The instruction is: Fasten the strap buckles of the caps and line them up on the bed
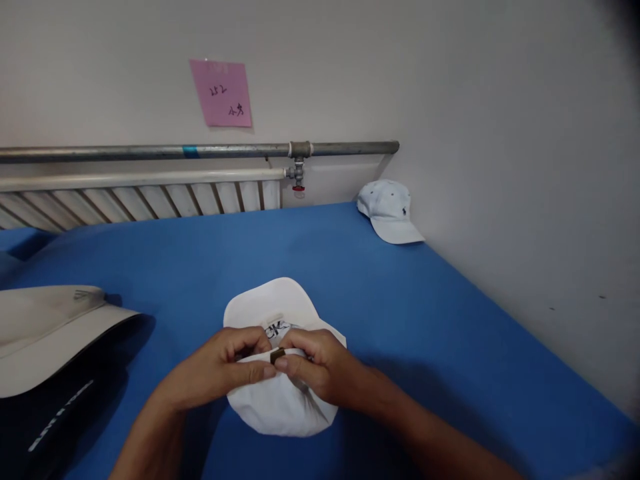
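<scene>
A white baseball cap [285, 417] lies on the blue surface in front of me, its brim pointing away. Dark letters show on a label inside it. My left hand [233, 363] pinches the cap's back strap between thumb and fingers, left of a small dark metal buckle [277, 355]. From the other side, my right hand [317, 363] grips the strap, thumb at the buckle's right edge. Both hands are closed and close together. The strap's ends are partly hidden by my fingers.
A pale cap [387, 207] sits in the far right corner by the wall. At left are a cream cap [55, 333] and a dark item [50, 427] with white lettering. Behind the blue surface [210, 260] run a radiator [173, 200] and a metal pipe [240, 153]. A pink note [221, 93] hangs above.
</scene>
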A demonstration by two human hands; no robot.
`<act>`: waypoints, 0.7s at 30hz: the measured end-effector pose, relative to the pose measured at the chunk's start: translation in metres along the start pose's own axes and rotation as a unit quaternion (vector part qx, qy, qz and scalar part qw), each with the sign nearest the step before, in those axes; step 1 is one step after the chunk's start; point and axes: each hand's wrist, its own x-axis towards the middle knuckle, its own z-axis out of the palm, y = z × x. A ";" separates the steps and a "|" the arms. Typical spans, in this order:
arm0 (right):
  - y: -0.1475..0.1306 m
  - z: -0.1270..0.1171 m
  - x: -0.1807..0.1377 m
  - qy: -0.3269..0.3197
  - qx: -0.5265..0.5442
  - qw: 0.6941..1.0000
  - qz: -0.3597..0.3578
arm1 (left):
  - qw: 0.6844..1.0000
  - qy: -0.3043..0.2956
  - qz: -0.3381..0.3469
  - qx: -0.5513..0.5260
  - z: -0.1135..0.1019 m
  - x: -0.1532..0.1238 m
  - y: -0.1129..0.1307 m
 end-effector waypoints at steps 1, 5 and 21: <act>-0.001 -0.001 -0.001 0.001 0.000 1.000 -0.003 | 1.000 0.001 0.001 -0.003 0.000 -0.001 0.000; -0.008 -0.012 -0.006 -0.031 -0.051 0.998 -0.037 | 0.999 -0.014 -0.005 -0.041 -0.004 -0.007 0.001; -0.011 -0.043 -0.021 -0.077 0.166 0.981 0.060 | 0.991 -0.003 -0.028 -0.128 -0.013 -0.015 -0.006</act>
